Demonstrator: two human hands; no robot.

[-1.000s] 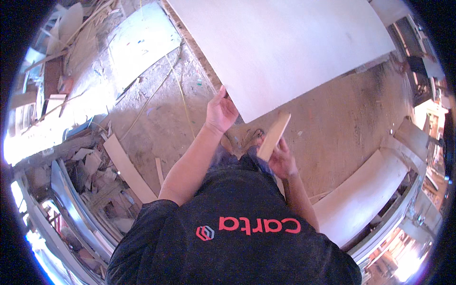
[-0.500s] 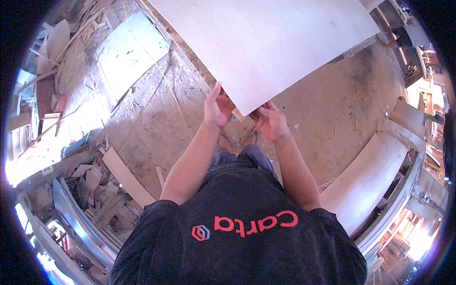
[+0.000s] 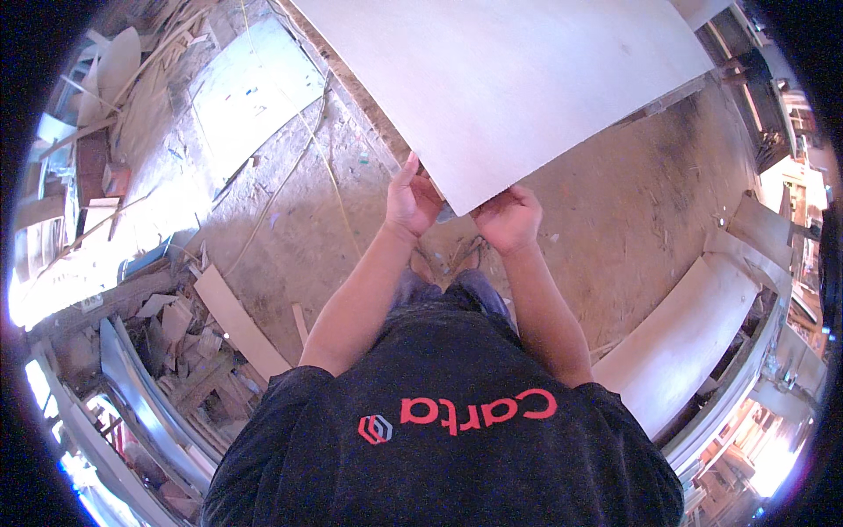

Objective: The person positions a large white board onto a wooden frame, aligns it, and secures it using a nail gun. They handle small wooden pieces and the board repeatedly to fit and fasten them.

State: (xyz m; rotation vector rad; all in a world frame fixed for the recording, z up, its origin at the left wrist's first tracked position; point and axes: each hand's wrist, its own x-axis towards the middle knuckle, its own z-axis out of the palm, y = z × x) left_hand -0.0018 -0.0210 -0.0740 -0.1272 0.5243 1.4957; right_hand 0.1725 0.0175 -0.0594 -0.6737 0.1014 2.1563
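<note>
A large pale plywood sheet (image 3: 536, 97) stretches away from me, with one corner pointing toward my body. Along the left edge by that corner, my left hand (image 3: 413, 202) is closed, its thumb up beside the edge and its fingers partly under the wood. My right hand (image 3: 511, 218) grips the near edge just right of the corner, fingers curled beneath and mostly hidden. A darker, rough edge (image 3: 369, 112) shows below the sheet on its left side. What lies under the corner between my hands is hidden.
Another white sheet (image 3: 255, 88) lies on the dusty floor at the far left, with a thin cord (image 3: 327, 167) running near it. Wood scraps (image 3: 224, 386) fill a heap at the lower left. A curved pale panel (image 3: 680, 334) stands at the right among stacked boards.
My right hand has turned and tucked its fingers further under the sheet. The small tan wood piece that showed beneath the corner is now mostly hidden. The view has shifted slightly.
</note>
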